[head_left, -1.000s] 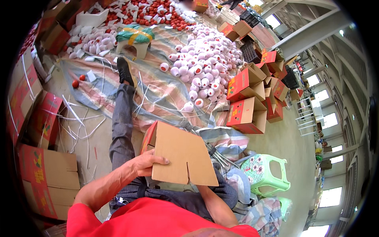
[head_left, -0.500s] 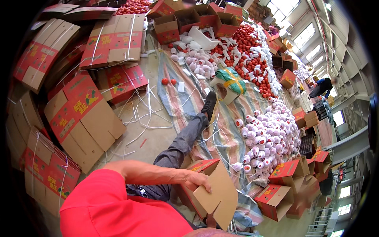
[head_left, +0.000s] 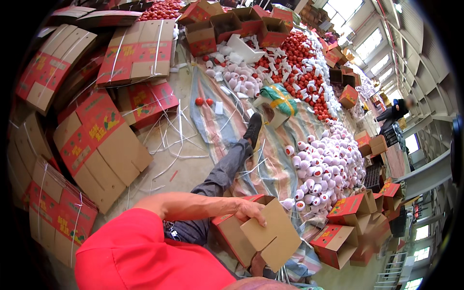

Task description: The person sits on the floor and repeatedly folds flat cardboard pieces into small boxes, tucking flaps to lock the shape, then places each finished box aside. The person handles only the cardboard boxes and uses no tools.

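A red and brown cardboard box (head_left: 232, 240) stands tilted beside my leg, its brown flaps (head_left: 273, 234) folded outward. Over the upper edge of one flap, my left hand (head_left: 251, 211) is closed, gripping the cardboard. Low at the same box, my right hand (head_left: 257, 267) shows only in part, close to the slit between two flaps. Its fingers are mostly hidden behind the cardboard. My outstretched leg (head_left: 220, 176) lies past the box on a striped sheet (head_left: 270, 166).
Net-wrapped fruit (head_left: 324, 169) is heaped right of my leg, with loose red fruit (head_left: 299, 53) farther back. Flattened cartons (head_left: 104, 145) are stacked at left; white straps (head_left: 181, 140) litter the floor. Open boxes (head_left: 338, 241) stand at right. Far right, a person (head_left: 394, 113) bends over.
The flap in my left hand has swung outward to the right, and more of the box's opening shows. My left hand has moved slightly right and up with it.
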A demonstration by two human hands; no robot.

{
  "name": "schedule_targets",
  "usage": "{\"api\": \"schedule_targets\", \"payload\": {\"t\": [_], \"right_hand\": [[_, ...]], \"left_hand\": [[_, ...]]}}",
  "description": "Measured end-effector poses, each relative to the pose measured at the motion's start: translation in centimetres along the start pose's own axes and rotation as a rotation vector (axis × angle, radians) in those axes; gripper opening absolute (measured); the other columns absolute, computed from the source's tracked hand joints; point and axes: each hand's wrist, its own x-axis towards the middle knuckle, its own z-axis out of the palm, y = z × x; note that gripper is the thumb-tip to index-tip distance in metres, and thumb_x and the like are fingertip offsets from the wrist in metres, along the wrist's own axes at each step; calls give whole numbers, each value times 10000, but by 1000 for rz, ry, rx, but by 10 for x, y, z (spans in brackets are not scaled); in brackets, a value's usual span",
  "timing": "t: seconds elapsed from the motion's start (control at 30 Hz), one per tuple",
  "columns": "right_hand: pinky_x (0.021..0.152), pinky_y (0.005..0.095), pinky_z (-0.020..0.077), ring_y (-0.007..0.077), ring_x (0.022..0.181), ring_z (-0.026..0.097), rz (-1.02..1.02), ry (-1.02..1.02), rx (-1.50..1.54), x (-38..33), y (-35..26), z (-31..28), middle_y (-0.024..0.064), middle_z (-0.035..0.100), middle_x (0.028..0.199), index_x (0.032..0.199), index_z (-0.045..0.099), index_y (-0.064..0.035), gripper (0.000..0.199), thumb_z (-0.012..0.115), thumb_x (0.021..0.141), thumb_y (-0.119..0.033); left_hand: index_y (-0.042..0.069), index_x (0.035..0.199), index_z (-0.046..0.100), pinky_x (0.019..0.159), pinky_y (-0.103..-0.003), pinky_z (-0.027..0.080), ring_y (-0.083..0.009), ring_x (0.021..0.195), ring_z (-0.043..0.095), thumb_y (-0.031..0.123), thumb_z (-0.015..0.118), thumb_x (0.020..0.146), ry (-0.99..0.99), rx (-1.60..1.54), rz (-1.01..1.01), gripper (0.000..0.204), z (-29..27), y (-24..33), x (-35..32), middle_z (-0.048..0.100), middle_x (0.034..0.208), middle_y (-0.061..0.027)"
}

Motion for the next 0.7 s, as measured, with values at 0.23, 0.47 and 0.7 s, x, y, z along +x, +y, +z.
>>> {"api": "schedule_targets", "payload": {"t": [0.23, 0.47, 0.7], "right_hand": [[1039, 475, 463, 393, 1232, 600, -26, 0, 384, 9, -45, -11, 224, 653, 1319, 1346, 609, 38, 366, 521, 1094, -212], [1050, 374, 458, 257, 1265, 566, 262, -2, 653, 34, -74, -19, 142, 585, 1430, 1422, 546, 55, 534, 673, 1053, -308], [1008, 397, 475, 243, 1178, 616, 160, 147, 654, 12, -119, -24, 126, 679, 1279, 1313, 635, 40, 361, 647, 1049, -206]], "left_hand": [[-13, 1412, 571, 1017, -428, 582, -256, 1199, 682, 52, 761, 912, 28, 246, 13, 539, -28, 9, 7, 701, 1308, -130], [-1, 1306, 653, 859, -355, 587, -169, 1018, 687, 94, 762, 888, 189, 600, 187, 442, -36, 35, 24, 735, 1128, -69], [-9, 1297, 647, 907, -346, 564, -149, 1044, 672, 104, 765, 875, 239, 773, 176, 452, -32, 43, 6, 734, 1137, -65]]}}
